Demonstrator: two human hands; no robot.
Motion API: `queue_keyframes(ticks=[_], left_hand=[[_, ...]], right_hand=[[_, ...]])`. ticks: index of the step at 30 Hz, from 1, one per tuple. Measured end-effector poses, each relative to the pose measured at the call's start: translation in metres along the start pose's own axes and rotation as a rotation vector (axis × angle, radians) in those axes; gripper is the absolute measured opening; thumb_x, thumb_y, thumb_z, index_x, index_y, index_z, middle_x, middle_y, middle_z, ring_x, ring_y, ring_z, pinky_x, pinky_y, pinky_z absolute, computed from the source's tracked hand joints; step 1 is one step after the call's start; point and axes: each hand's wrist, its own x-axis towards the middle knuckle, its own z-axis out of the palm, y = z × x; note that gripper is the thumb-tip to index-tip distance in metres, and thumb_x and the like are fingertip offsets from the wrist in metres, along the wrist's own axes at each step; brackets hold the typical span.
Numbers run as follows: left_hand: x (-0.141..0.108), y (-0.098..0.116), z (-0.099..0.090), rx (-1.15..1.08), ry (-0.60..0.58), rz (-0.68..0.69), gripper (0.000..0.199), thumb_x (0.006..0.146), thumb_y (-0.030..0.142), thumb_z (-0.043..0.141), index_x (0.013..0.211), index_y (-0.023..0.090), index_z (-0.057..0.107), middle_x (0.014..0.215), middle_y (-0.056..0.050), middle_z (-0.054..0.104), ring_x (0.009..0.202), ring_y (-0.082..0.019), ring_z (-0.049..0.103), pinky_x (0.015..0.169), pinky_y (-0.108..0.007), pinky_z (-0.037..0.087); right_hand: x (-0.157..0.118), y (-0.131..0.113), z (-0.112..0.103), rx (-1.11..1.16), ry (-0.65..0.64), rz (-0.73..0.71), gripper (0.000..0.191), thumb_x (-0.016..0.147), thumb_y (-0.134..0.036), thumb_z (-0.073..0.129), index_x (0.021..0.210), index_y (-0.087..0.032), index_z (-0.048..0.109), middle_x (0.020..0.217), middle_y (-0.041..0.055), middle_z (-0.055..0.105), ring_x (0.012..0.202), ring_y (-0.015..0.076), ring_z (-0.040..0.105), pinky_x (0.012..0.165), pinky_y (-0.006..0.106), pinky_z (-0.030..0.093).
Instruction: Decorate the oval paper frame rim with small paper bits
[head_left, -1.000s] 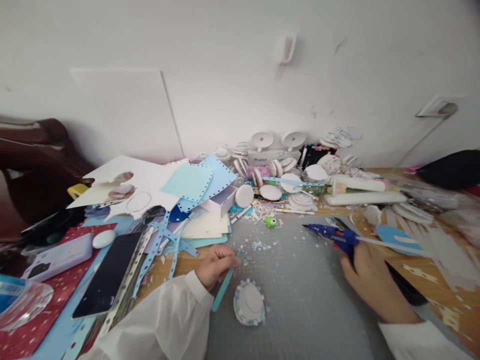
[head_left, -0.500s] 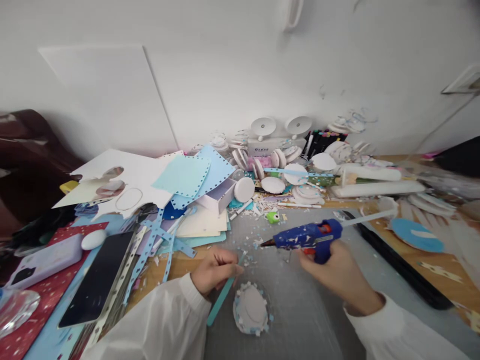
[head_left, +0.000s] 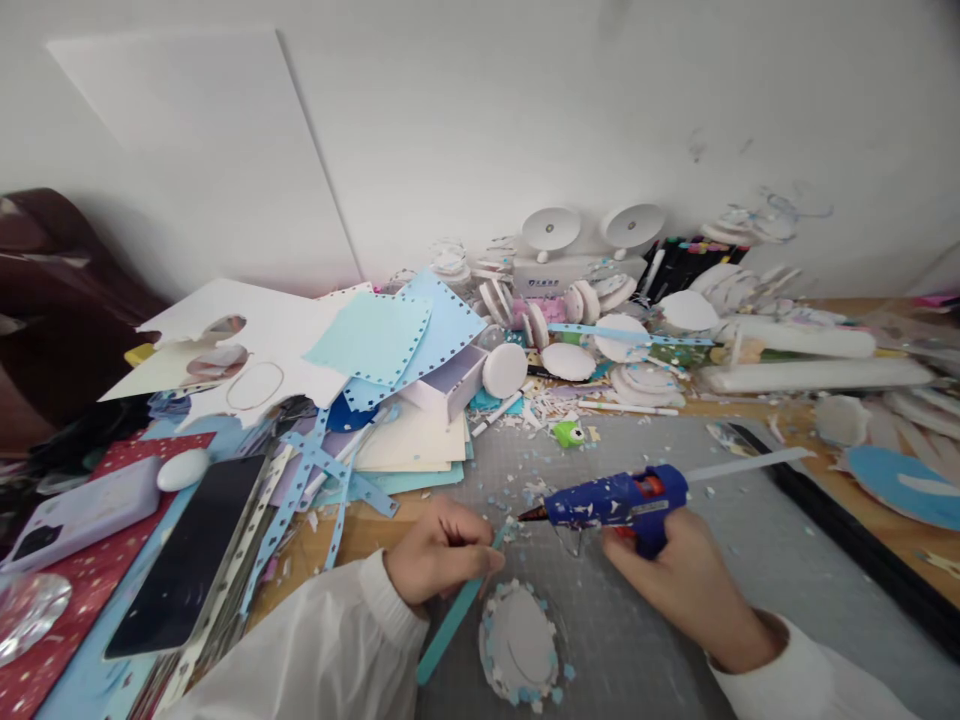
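Blue glue gun [head_left: 600,500] — in right hand [head_left: 690,572]

And there's a lane of bare grey mat [head_left: 630,640] just right of the oval disc [head_left: 519,642], but the left hand [head_left: 442,553] and teal strip [head_left: 459,620] crowd its left, and the blue glue gun [head_left: 611,503] bars the far-right side!

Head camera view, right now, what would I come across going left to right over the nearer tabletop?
Lavender phone, dark-screened phone, left hand holding a teal strip, flake-edged white oval, right hand holding a blue glue gun, blue disc.
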Motion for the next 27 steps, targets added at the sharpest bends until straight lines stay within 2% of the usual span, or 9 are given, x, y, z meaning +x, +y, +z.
queue_keyframes(ticks=[8, 15, 23, 27], left_hand=[[-0.0012, 0.0029, 0.0007, 0.023, -0.009, -0.024, 0.045, 0.067, 0.036, 0.059, 0.036, 0.017, 0.033, 0.03, 0.005, 0.03, 0.029, -0.003, 0.022, 0.034, -0.022, 0.012], [-0.0012, 0.0037, 0.0011, 0.02, -0.022, -0.011, 0.045, 0.068, 0.036, 0.06, 0.037, 0.017, 0.033, 0.03, 0.006, 0.03, 0.029, -0.003, 0.021, 0.034, -0.022, 0.011], [-0.0007, -0.0015, -0.0005, 0.015, -0.04, -0.009, 0.042, 0.069, 0.036, 0.06, 0.038, 0.016, 0.04, 0.031, 0.004, 0.035, 0.029, -0.004, 0.025, 0.032, -0.02, 0.014], [-0.0009, -0.0006, 0.0, 0.032, -0.036, -0.021, 0.044, 0.068, 0.037, 0.059, 0.037, 0.016, 0.036, 0.032, 0.004, 0.033, 0.031, -0.003, 0.023, 0.034, -0.02, 0.013]], right_hand=[[0.0015, -0.0036, -0.0028, -0.015, 0.026, -0.101, 0.019, 0.068, -0.026, 0.049, 0.049, -0.023, 0.049, 0.04, -0.0034, 0.054, 0.037, 0.0138, 0.053, 0.038, 0.023, 0.042], [0.0031, -0.0027, -0.002, -0.039, 0.031, -0.132, 0.019, 0.068, -0.023, 0.049, 0.049, -0.023, 0.047, 0.04, -0.0036, 0.053, 0.037, 0.013, 0.052, 0.038, 0.022, 0.041], [0.001, -0.0019, -0.003, -0.026, 0.041, -0.145, 0.02, 0.069, -0.024, 0.05, 0.049, -0.023, 0.048, 0.04, -0.0034, 0.053, 0.036, 0.0131, 0.052, 0.037, 0.022, 0.041], [0.0011, -0.0018, -0.0029, -0.013, 0.024, -0.137, 0.02, 0.069, -0.024, 0.049, 0.049, -0.023, 0.047, 0.039, -0.0043, 0.052, 0.036, 0.0123, 0.051, 0.037, 0.022, 0.04]])
